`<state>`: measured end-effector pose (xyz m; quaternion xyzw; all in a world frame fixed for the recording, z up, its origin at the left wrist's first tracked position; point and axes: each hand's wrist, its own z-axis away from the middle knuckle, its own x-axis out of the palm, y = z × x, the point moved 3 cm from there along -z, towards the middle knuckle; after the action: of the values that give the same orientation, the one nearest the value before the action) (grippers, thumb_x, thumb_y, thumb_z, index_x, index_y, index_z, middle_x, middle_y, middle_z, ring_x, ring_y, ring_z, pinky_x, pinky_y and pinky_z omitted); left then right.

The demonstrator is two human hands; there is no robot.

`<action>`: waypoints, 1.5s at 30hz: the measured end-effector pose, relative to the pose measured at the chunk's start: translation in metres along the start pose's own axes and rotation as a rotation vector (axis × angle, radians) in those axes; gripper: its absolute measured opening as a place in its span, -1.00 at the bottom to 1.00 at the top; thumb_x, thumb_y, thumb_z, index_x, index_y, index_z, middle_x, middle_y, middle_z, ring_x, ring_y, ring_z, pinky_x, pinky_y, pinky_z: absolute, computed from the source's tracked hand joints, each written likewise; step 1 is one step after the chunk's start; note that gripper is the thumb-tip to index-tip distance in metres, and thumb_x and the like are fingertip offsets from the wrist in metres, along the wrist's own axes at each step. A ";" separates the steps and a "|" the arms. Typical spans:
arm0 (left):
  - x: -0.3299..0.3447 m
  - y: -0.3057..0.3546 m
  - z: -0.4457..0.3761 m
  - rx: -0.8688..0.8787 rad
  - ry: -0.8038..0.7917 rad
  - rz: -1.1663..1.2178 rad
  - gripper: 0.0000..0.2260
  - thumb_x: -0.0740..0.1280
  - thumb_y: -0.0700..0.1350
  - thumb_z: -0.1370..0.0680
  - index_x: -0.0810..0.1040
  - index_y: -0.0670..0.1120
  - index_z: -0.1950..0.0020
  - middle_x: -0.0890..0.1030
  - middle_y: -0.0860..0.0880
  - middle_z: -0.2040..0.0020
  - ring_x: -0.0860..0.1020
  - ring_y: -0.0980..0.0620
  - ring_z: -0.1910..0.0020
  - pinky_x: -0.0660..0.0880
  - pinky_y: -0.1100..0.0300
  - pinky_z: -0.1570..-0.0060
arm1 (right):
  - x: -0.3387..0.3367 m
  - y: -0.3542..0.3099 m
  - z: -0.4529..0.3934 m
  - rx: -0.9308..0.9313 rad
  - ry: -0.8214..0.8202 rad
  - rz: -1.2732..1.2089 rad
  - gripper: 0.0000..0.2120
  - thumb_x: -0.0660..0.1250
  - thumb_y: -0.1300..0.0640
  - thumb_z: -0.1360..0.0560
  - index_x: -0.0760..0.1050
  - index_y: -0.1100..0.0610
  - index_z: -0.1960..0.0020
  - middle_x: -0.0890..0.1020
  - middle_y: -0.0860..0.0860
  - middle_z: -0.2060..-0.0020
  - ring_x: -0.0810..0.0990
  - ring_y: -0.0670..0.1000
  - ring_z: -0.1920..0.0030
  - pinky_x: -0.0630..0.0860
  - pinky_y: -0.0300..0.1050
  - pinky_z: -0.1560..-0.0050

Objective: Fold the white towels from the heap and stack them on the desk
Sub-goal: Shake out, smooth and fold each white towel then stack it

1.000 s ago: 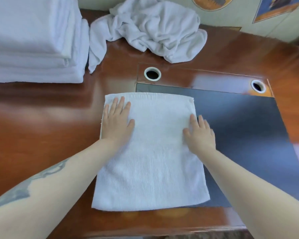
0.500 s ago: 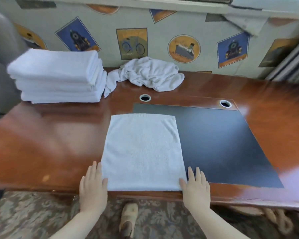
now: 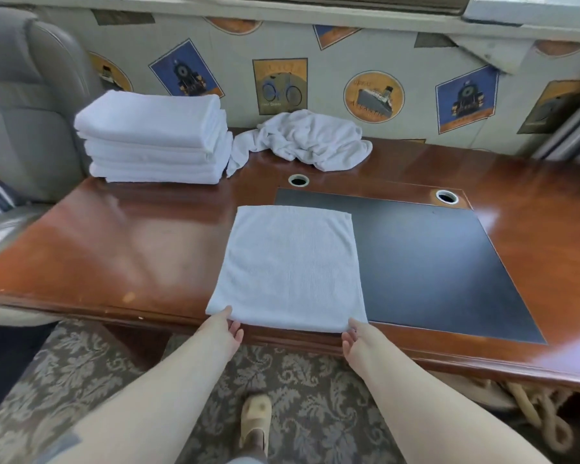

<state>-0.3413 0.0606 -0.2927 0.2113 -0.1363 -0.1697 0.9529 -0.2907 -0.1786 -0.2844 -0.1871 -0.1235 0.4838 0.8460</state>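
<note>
Towel (image 3: 290,266) flat on desk (image 3: 131,242), hands pinching near corners

Hotel-like room: glossy wooden desk (image 3: 114,249), travel-poster wallpaper (image 3: 372,95), patterned carpet (image 3: 298,380).

The folded towel (image 3: 290,267) lies at the desk's (image 3: 131,242) near edge, partly on the mat (image 3: 429,262); behind it the heap (image 3: 305,140), the stack (image 3: 154,137) behind-left.
</note>
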 end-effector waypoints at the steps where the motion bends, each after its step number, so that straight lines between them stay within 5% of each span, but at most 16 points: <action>1: 0.002 -0.002 0.001 -0.011 -0.005 -0.006 -0.68 0.35 -0.18 -0.59 0.47 -0.18 -0.33 0.54 -0.08 -0.30 0.51 0.00 -0.27 0.43 0.12 -0.17 | 0.006 0.003 0.002 0.015 -0.036 0.008 -0.66 0.31 0.27 -0.58 0.44 0.31 -0.33 0.61 0.15 -0.10 0.61 0.01 -0.02 0.47 -0.26 0.24; 6: 0.000 -0.007 0.003 0.014 -0.045 -0.047 -0.69 0.30 -0.18 -0.62 0.45 -0.18 -0.35 0.51 -0.08 -0.36 0.46 -0.01 -0.35 0.31 0.10 -0.36 | 0.016 0.011 -0.001 -0.074 -0.002 -0.022 -0.67 0.27 0.27 -0.58 0.41 0.29 -0.33 0.56 0.18 -0.23 0.56 0.13 -0.23 0.49 0.01 -0.25; 9: -0.028 -0.029 0.009 -0.082 -0.020 -0.014 -0.68 0.28 -0.20 -0.62 0.42 -0.21 -0.37 0.51 -0.09 -0.35 0.44 -0.03 -0.38 0.31 0.04 -0.41 | -0.012 0.029 0.001 -0.160 0.013 -0.084 -0.80 0.25 0.21 -0.61 0.42 0.26 -0.20 0.55 0.25 -0.19 0.58 0.21 -0.16 0.50 0.08 -0.23; 12: -0.055 -0.064 0.021 -0.238 -0.075 0.159 -0.63 0.14 -0.18 -0.67 0.29 -0.28 -0.46 0.42 -0.17 -0.43 0.37 -0.08 -0.43 0.38 0.03 -0.33 | -0.038 0.060 0.005 -0.034 -0.210 -0.187 -0.58 0.03 0.19 -0.69 0.17 0.32 -0.50 0.29 0.27 -0.47 0.33 0.24 -0.44 0.35 0.10 -0.38; 16: -0.055 -0.055 0.032 -0.188 -0.069 0.128 -0.75 0.35 -0.16 -0.58 0.51 -0.21 -0.23 0.58 -0.03 -0.18 0.52 0.03 -0.27 0.47 0.11 -0.15 | -0.045 0.060 0.023 0.067 -0.204 -0.368 -0.53 0.13 0.13 -0.66 0.19 0.29 -0.52 0.34 0.20 -0.47 0.32 0.14 -0.47 0.27 0.00 -0.47; 20: -0.023 -0.020 0.049 -0.161 -0.120 0.159 -0.85 0.38 -0.16 -0.56 0.50 -0.24 0.11 0.58 -0.03 0.10 0.55 0.03 -0.07 0.51 0.11 0.01 | -0.033 0.021 0.046 0.015 -0.213 -0.366 -0.58 0.23 0.20 -0.64 0.31 0.32 -0.45 0.48 0.18 -0.36 0.49 0.11 -0.35 0.42 -0.01 -0.37; 26: 0.066 0.038 0.064 -0.142 -0.222 0.224 -0.86 0.42 -0.19 -0.53 0.51 -0.23 0.12 0.58 -0.04 0.16 0.60 0.03 0.04 0.56 0.12 0.08 | 0.023 -0.051 0.063 -0.062 -0.281 -0.357 -0.66 0.23 0.19 -0.64 0.38 0.31 -0.37 0.53 0.15 -0.30 0.54 0.10 -0.30 0.53 -0.03 -0.13; 29: 0.109 0.061 0.049 -0.169 -0.209 0.237 -0.85 0.43 -0.21 -0.52 0.51 -0.23 0.15 0.59 -0.04 0.19 0.62 0.03 0.07 0.57 0.14 0.10 | 0.054 -0.085 0.049 -0.095 -0.226 -0.329 -0.72 0.29 0.18 -0.61 0.47 0.28 -0.28 0.59 0.11 -0.20 0.61 0.07 -0.19 0.60 -0.08 0.14; 35: 0.172 0.090 -0.014 -0.211 -0.122 0.192 -0.82 0.40 -0.21 -0.55 0.47 -0.20 0.22 0.53 -0.02 0.26 0.58 0.06 0.16 0.59 0.17 0.10 | 0.114 -0.134 0.000 -0.065 -0.083 -0.269 -0.75 0.33 0.17 -0.59 0.52 0.27 -0.22 0.63 0.08 -0.13 0.64 0.03 -0.14 0.58 -0.13 0.26; 37: 0.187 0.092 -0.038 -0.211 -0.090 0.167 -0.81 0.37 -0.21 -0.57 0.46 -0.19 0.22 0.51 0.00 0.25 0.57 0.07 0.15 0.57 0.14 0.13 | 0.130 -0.142 -0.024 -0.037 -0.029 -0.263 -0.76 0.33 0.16 -0.59 0.52 0.25 -0.21 0.64 0.06 -0.11 0.65 0.01 -0.11 0.59 -0.18 0.35; 41: 0.201 0.093 -0.067 -0.156 -0.068 0.012 -0.82 0.33 -0.03 -0.60 0.46 -0.10 0.12 0.54 0.08 0.01 0.58 0.11 -0.13 0.49 0.09 -0.18 | 0.139 -0.149 -0.058 -0.048 0.079 -0.287 -0.68 0.35 0.00 -0.57 0.49 0.16 -0.23 0.64 0.01 -0.01 0.67 -0.02 0.05 0.53 -0.20 0.40; 45: 0.196 0.086 -0.069 0.148 -0.014 -0.149 -0.90 0.27 -0.08 -0.59 0.49 -0.07 -0.06 0.55 0.05 0.01 0.66 0.12 0.06 0.52 0.07 -0.01 | 0.135 -0.141 -0.065 -0.383 0.311 -0.237 -0.84 0.32 0.03 -0.45 0.52 0.08 0.03 0.68 -0.04 0.10 0.72 -0.05 0.25 0.52 -0.17 0.37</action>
<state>-0.1179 0.0843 -0.2774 0.2893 -0.1392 -0.2309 0.9185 -0.0891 -0.1397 -0.2781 -0.4001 -0.1022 0.3147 0.8547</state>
